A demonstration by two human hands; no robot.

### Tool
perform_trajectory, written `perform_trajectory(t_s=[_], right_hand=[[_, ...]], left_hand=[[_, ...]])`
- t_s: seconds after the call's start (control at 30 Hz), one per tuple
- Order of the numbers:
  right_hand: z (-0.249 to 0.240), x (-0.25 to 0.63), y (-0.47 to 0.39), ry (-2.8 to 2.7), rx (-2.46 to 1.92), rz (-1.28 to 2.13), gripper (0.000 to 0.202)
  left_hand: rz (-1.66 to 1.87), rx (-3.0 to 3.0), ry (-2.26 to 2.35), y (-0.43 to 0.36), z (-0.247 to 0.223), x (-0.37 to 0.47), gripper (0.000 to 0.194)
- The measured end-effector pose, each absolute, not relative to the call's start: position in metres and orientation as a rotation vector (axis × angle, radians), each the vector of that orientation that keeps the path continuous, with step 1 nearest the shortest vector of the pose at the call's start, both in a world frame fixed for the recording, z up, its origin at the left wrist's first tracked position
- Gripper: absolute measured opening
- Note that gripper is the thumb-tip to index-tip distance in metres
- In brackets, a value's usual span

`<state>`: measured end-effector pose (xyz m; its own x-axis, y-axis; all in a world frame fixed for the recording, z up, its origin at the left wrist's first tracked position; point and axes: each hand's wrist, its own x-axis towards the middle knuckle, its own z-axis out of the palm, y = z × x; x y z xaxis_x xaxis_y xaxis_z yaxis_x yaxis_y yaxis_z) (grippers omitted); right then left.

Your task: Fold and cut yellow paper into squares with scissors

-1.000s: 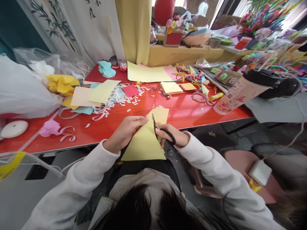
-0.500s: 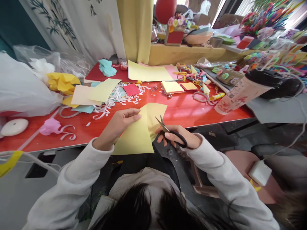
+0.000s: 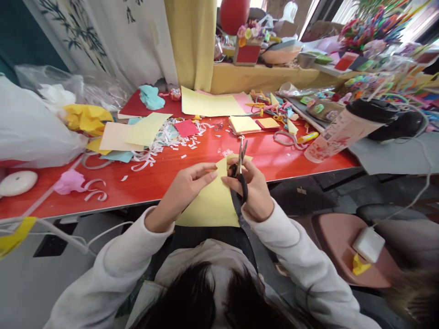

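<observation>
A pale yellow sheet of paper (image 3: 209, 208) hangs over the table's front edge, above my lap. My left hand (image 3: 188, 185) pinches its upper left part between thumb and fingers. At the sheet's upper right, my right hand (image 3: 252, 189) holds black-handled scissors (image 3: 242, 176) with the blades pointing up and slightly parted. The thumb and fingers of that hand also touch the paper's edge, where a part of the sheet is folded behind. The blades are not on the paper.
White paper scraps (image 3: 168, 137), a red square (image 3: 185, 128) and small note pads (image 3: 244, 124) lie on the red table (image 3: 154, 180). A patterned cup (image 3: 339, 132) with a black lid stands at the right. White plastic bags (image 3: 30, 123) fill the left.
My right hand has moved up and inward, and the scissors have turned from pointing up-left to upright. The sheet has shifted right, its right part now mostly behind my fingers. My left hand moved slightly right.
</observation>
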<state>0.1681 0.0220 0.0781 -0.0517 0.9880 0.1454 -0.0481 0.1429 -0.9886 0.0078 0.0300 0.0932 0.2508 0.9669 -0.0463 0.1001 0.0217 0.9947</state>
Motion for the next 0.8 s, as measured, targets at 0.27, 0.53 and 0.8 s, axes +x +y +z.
perform_trajectory(t_s=[0.27,0.53,0.8], right_hand=[[0.089,0.175,0.022,-1.223,-1.021,1.365,0.046],[0.083,0.177,0.015,-1.182,-0.937,1.363,0.048],[0.084,0.187,0.004,-1.167,-0.906,1.494,0.049]], left_hand=[[0.935,0.961,0.913,0.029,0.089,0.017,0.028],[0.923,0.821,0.798,0.023,0.088,0.027,0.023],[1.307,0.907,0.865,0.027,0.083,0.023,0.017]])
